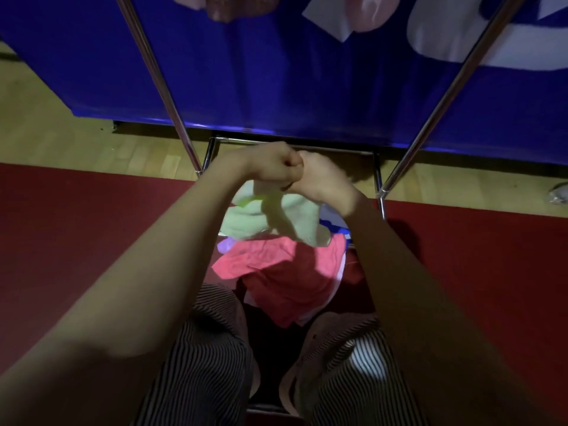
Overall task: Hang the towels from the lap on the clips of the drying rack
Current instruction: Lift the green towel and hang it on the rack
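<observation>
From the head camera I look down along two bare forearms that meet in front of me. My left hand [276, 162] is curled into a tight fist, and my right hand [319, 176] is closed as well, knuckles pressed against the left; both are gripping the top edge of a pale green towel [270, 219]. That towel is soft, slightly fuzzy cloth, hanging limp from the fists in loose folds, its lower edge reaching down to the pile below. Under it lies a coral-pink towel [276, 272], crumpled and matte, draped over the knees and sagging between them, with slivers of white, lilac and blue cloth showing at its edges. The lap is covered by thin black-and-white striped trousers [199, 358], the fabric lightly rippled.

The drying rack [156, 78] shows as smooth, shiny round metal tubes: two long poles splaying up to either side, and a lower rectangular frame just beyond my hands. Behind it hangs a glossy blue banner [276, 81] with large white shapes. At the very top, blurred pink cloth [365, 13] hangs; I cannot make out any clips. The floor is dull red carpet [76, 226] meeting pale wooden boards [61, 139].
</observation>
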Action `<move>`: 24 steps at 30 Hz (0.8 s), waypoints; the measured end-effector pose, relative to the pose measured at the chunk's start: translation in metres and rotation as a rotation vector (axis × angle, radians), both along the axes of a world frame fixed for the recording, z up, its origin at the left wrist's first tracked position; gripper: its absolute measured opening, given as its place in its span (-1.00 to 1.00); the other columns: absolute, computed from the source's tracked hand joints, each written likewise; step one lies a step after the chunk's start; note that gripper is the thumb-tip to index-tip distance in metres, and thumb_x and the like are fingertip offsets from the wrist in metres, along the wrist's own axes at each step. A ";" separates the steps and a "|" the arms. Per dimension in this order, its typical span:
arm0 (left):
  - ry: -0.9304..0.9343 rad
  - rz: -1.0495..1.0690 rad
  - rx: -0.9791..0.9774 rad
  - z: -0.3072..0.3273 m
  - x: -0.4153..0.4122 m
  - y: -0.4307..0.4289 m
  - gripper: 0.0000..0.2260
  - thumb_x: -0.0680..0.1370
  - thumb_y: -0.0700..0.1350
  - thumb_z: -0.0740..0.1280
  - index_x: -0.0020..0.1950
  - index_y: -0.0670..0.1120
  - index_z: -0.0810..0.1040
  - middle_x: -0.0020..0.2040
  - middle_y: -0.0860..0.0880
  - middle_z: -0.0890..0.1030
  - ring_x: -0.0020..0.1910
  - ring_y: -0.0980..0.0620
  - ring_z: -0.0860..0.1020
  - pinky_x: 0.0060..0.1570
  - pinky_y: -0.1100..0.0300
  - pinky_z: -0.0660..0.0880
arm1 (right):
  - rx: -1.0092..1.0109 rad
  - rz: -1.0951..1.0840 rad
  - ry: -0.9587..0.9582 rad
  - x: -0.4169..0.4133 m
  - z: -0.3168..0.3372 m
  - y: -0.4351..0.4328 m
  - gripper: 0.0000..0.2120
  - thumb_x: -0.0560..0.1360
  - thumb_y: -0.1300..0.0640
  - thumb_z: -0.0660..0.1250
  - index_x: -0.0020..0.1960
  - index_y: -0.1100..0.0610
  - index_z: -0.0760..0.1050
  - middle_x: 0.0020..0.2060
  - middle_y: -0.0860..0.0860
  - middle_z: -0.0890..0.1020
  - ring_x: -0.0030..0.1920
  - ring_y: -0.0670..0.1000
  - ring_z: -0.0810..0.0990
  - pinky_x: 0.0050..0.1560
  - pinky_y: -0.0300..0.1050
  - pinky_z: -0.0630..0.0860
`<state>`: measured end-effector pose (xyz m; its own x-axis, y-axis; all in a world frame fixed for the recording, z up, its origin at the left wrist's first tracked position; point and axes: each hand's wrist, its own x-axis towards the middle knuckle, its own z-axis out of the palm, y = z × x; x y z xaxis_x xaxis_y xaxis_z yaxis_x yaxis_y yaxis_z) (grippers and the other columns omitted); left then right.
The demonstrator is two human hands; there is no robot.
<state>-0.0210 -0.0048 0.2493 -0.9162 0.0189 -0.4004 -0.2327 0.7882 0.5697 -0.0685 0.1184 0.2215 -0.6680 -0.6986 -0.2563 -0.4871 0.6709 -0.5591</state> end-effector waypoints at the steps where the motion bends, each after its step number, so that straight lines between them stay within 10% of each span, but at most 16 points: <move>1: 0.013 -0.004 0.052 -0.008 0.003 -0.007 -0.80 0.56 0.02 0.28 0.05 -0.08 0.54 -0.18 0.02 0.53 -0.10 0.02 0.49 0.04 0.07 0.46 | 0.019 -0.016 0.003 0.001 0.000 0.000 -0.73 0.40 0.09 0.37 0.10 0.06 0.55 0.01 0.07 0.63 0.02 0.10 0.60 -0.03 -0.07 0.51; 5: -0.232 -0.034 0.141 -0.023 0.017 -0.029 -0.41 0.24 0.28 0.45 0.19 0.08 0.46 0.08 0.00 0.62 0.10 0.03 0.57 0.19 0.08 0.45 | -0.068 -0.112 0.025 -0.004 0.006 -0.005 -0.73 0.38 0.22 0.29 0.04 0.09 0.61 -0.02 0.08 0.65 0.03 0.10 0.60 0.04 -0.04 0.55; 12: 0.046 0.202 0.327 -0.050 0.034 -0.037 -0.93 0.53 -0.06 0.32 -0.14 0.00 0.55 -0.10 0.06 0.55 -0.10 0.23 0.46 0.13 0.21 0.33 | -0.182 -0.143 0.012 -0.006 0.016 -0.009 -0.72 0.35 0.29 0.22 -0.09 0.07 0.65 -0.14 0.06 0.67 -0.07 0.06 0.61 -0.04 -0.08 0.55; 17: 0.001 0.099 0.398 -0.060 0.029 -0.016 -0.29 0.35 0.09 0.50 0.41 0.02 0.27 0.29 0.13 0.43 0.25 0.26 0.41 0.24 0.32 0.37 | -0.286 -0.114 -0.085 -0.007 0.033 -0.005 -0.73 0.39 0.37 0.23 -0.02 0.21 0.64 -0.19 0.07 0.62 -0.19 -0.07 0.54 -0.38 -0.49 0.34; 22: 0.125 0.422 0.602 -0.052 0.016 0.010 -0.73 0.48 -0.13 0.37 0.16 -0.14 0.54 0.09 -0.09 0.61 0.06 0.01 0.57 0.07 0.17 0.49 | -0.247 -0.093 -0.073 -0.009 0.032 -0.005 -0.75 0.39 0.36 0.24 -0.03 0.21 0.63 -0.17 0.09 0.64 -0.16 -0.02 0.56 -0.26 -0.37 0.45; 24: 0.185 0.417 0.404 -0.050 0.013 0.005 -0.74 0.48 -0.16 0.30 0.14 -0.19 0.55 0.02 -0.10 0.58 0.02 0.00 0.53 -0.03 0.18 0.42 | -0.171 -0.114 -0.030 -0.013 0.026 -0.002 -0.76 0.38 0.32 0.23 -0.07 0.17 0.63 -0.14 0.10 0.67 -0.10 0.07 0.61 -0.09 -0.10 0.53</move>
